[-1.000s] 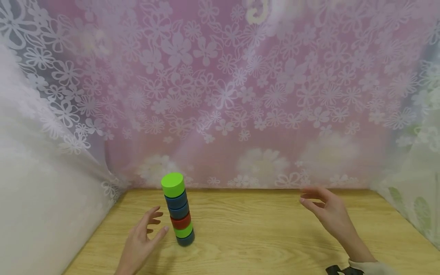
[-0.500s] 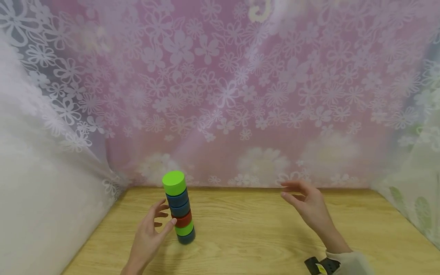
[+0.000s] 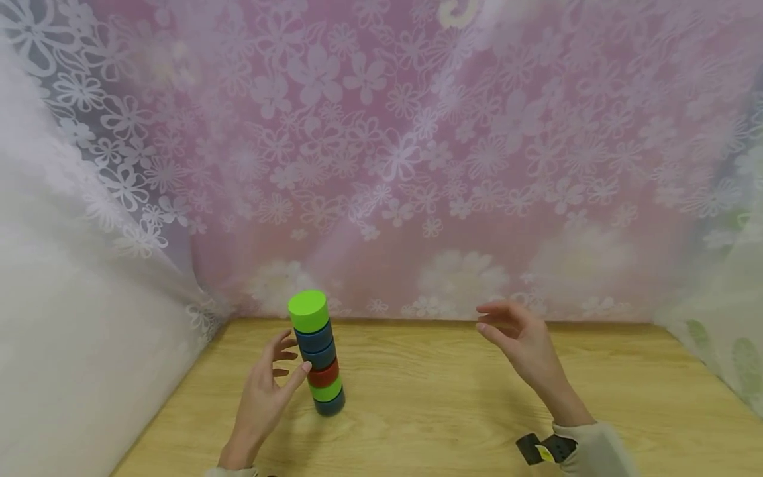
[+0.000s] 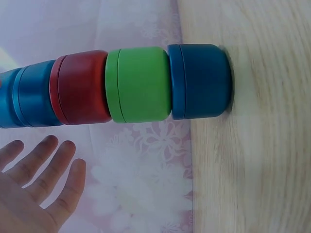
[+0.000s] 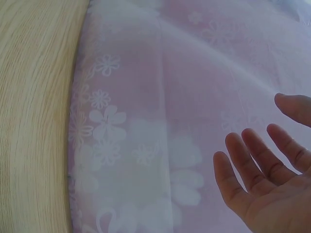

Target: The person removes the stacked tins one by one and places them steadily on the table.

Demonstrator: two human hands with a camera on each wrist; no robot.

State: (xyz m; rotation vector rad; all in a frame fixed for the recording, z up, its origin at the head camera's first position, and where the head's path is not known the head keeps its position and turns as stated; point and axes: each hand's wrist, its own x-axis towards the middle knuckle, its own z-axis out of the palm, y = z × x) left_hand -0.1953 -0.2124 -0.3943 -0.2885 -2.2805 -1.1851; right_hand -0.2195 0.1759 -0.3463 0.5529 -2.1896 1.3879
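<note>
A tall upright stack of several short round tins stands on the wooden table, left of the middle in the head view. At its foot is a dark blue tin [image 3: 330,403], then a lower green tin [image 3: 326,389], a red tin [image 3: 324,375], blue tins [image 3: 316,343] and an upper green tin [image 3: 308,313]. Lid seams show in the left wrist view on the red tin [image 4: 82,87]. My left hand [image 3: 262,391] is just left of the stack, fingers loosely spread, thumb in front of it; contact is unclear. My right hand [image 3: 527,348] hovers at the right, relaxed, holding nothing.
Flower-patterned pinkish sheeting [image 3: 405,165] hangs along the table's back edge. A whitish sheet [image 3: 89,331] closes off the left side and another sheet [image 3: 727,331] the right. Pale wood-grain tabletop [image 3: 417,397] lies between my hands. A black strap [image 3: 551,449] is on the right wrist.
My left hand has moved right and slightly up, up to the stack. The right hand has shifted left, toward the middle. The stack still stands; the head view has shifted slightly.
</note>
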